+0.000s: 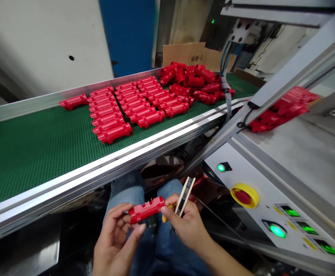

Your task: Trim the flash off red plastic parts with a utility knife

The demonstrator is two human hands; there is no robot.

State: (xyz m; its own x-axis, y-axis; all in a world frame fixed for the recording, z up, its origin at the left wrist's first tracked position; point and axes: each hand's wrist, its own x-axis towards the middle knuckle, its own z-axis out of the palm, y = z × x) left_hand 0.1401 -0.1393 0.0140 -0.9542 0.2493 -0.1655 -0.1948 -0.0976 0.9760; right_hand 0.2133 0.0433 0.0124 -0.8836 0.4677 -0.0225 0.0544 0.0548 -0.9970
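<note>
Clamping a red plastic housing (146, 209) by its ends, my left hand (114, 239) and right hand (186, 227) fingers present it level. Right also pinches a knife (185, 196), blade clear.

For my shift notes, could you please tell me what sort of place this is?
Most likely a factory production line: a green conveyor belt carries rows of red plastic parts, and a control panel with a red emergency-stop button stands at the right.

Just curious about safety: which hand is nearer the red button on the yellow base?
Right. The right hand, gripping a small knife and the red part, sits left of and below the red button; the left hand is farther left, beyond the part.
</note>
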